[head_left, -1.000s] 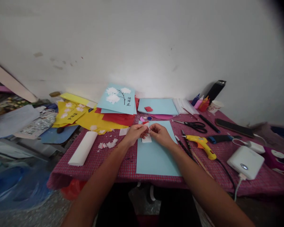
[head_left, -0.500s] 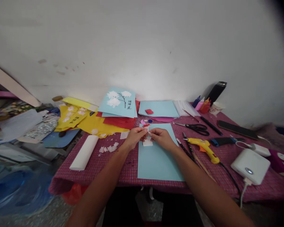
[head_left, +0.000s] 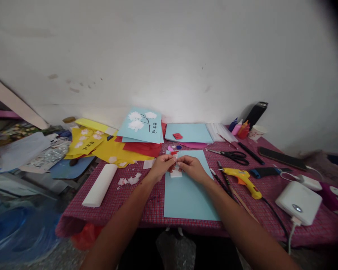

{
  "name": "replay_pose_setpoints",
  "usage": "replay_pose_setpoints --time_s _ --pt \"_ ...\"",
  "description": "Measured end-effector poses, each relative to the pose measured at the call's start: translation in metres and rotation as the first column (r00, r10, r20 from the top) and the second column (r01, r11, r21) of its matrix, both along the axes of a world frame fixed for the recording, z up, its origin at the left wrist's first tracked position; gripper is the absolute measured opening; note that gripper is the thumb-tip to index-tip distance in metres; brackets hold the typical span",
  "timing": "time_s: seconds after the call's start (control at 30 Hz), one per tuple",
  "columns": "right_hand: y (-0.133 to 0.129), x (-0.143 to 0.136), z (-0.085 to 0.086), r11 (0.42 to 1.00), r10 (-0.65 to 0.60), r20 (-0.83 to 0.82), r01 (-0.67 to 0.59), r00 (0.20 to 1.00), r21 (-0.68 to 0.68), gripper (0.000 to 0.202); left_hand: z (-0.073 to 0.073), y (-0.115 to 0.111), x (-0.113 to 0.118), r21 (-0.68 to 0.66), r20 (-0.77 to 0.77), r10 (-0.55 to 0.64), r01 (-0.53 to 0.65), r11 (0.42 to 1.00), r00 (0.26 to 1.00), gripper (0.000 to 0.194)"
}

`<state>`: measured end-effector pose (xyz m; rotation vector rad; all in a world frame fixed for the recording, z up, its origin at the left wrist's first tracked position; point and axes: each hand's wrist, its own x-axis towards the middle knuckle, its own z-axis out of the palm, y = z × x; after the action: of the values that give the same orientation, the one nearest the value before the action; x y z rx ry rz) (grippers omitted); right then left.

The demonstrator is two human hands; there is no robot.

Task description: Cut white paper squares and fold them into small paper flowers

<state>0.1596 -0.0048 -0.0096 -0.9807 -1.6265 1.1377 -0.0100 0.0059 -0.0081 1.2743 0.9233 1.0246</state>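
From the head camera, both hands meet over the far end of a light blue sheet (head_left: 186, 187) that lies at the middle of the table's near edge. The left hand (head_left: 160, 167) and the right hand (head_left: 193, 167) pinch a small white paper piece (head_left: 176, 170) between their fingertips, each closed on it from its own side; the piece sits just above the sheet's far end.

The table (head_left: 124, 195) carries a red checked cloth. Near its left edge lies a white roll (head_left: 100, 180), with white paper scraps (head_left: 129, 179) between it and the left hand. Along the far edge rest yellow sheets (head_left: 107, 144), red sheets (head_left: 142, 148), a blue card with white blossoms (head_left: 142, 123) and another blue sheet (head_left: 188, 132).

To the right of the sheet lie black scissors (head_left: 231, 153), a yellow glue gun (head_left: 242, 178) and, near the right edge, a white power bank (head_left: 298, 197). A black bottle (head_left: 255, 112) and small paint bottles (head_left: 239, 127) stand at the far right corner.
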Motion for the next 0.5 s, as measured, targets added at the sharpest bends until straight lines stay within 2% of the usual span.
replay_pose_setpoints --time_s 0.5 --pt "0.0043 -0.0021 -0.0071 0.997 -0.081 0.074 0.080 0.994 0.020 0.016 -0.0044 0.0005 0.0004 0.004 -0.026 -0.038 0.038 0.999 0.999 0.039"
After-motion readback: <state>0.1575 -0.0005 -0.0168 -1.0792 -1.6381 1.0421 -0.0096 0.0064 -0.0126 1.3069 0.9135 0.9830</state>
